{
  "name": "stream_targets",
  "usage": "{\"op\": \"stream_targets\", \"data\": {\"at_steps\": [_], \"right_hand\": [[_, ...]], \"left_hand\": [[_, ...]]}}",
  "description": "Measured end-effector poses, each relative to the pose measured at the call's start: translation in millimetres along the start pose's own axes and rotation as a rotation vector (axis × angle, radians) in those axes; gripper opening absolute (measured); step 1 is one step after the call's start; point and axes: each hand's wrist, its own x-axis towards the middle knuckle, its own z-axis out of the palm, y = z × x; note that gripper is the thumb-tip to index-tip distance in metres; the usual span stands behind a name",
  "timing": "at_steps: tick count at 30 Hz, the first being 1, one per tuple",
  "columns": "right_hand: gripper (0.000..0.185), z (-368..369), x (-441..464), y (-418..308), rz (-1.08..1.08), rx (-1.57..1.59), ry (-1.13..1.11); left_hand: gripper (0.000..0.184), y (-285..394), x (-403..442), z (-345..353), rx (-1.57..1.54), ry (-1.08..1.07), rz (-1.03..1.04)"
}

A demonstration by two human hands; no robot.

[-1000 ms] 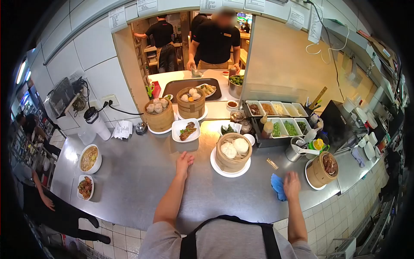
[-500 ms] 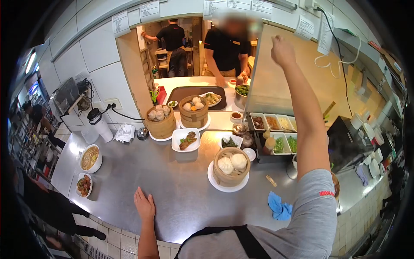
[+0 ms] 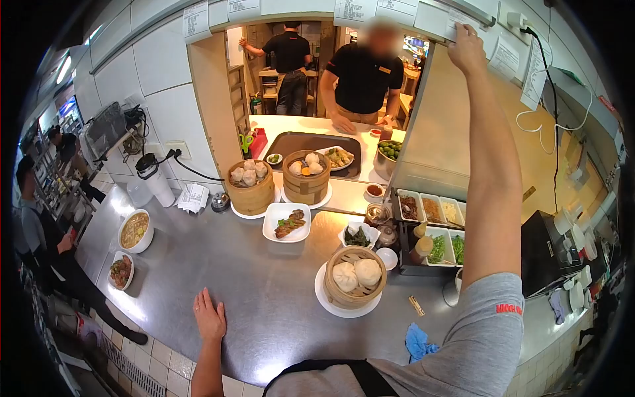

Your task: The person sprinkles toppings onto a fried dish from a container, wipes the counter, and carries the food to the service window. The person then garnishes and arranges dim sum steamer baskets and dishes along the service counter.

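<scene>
My left hand (image 3: 210, 316) lies flat on the steel counter (image 3: 258, 317) near its front edge, fingers spread and nothing held. High at the upper right, my right hand (image 3: 467, 47) is raised to a paper slip (image 3: 461, 21) on the rail above the pass window, its fingers pinched at the slip's lower edge. A bamboo steamer with two white buns (image 3: 356, 276) rests on a white plate at mid-counter. Behind it are a small dish of dark greens (image 3: 359, 234) and a square white dish of browned food (image 3: 287, 222).
Two more steamers (image 3: 251, 187) (image 3: 306, 176) stand by the pass, with a brown tray (image 3: 291, 140) behind. A soup bowl (image 3: 136, 231) is at left, a blue cloth (image 3: 419, 343) at right. A co-worker (image 3: 365, 79) leans at the window; another person (image 3: 49, 245) stands left.
My right hand has risen from beside the blue cloth to the slips overhead. My left hand has moved left and nearer the front edge. The view has shifted, and the person at left has turned.
</scene>
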Motion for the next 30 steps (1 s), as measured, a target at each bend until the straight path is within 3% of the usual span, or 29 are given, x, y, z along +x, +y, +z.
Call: {"op": "stream_targets", "data": {"at_steps": [3,6,8,9,11,14,20,24,25,30], "right_hand": [[0.050,24.5,20.4,27.5,-0.052,0.154,0.145],[0.045,8.7,23.8,-35.7,-0.274,0.150,0.187],[0.034,-28.8,11.0,-100.2,-0.377,0.093,0.008],[0.029,-31.0,5.5,-119.2,-0.410,0.133,0.071],[0.024,-23.8,0.4,-130.2,-0.390,0.123,0.146],[0.042,-6.0,8.6,-98.8,-0.350,0.008,0.046],[0.044,-0.4,14.1,-63.5,-0.204,0.115,0.048],[0.024,-28.0,13.7,-156.1,-0.255,0.298,0.124],[0.023,-23.3,15.0,-170.5,-0.403,0.115,0.134],[0.030,-25.6,3.6,-200.4,-0.419,0.040,0.029]], "left_hand": [[0.060,2.5,0.8,-2.6,0.020,-0.017,-0.006],[0.060,3.8,1.0,-4.5,0.008,-0.023,-0.021],[0.060,0.5,0.4,-3.3,-0.016,-0.019,-0.019],[0.060,0.1,0.7,-3.9,-0.027,-0.015,-0.019],[0.060,0.8,1.2,-4.7,-0.037,-0.020,-0.031],[0.060,0.8,-0.1,-5.6,-0.022,-0.026,-0.036],[0.061,3.2,2.1,-4.8,0.028,-0.041,-0.001],[0.061,0.3,2.4,-4.1,0.004,-0.036,-0.009],[0.061,0.0,2.5,-3.7,-0.005,-0.035,-0.009],[0.061,-0.7,2.5,-6.2,-0.040,-0.024,-0.012]]}}
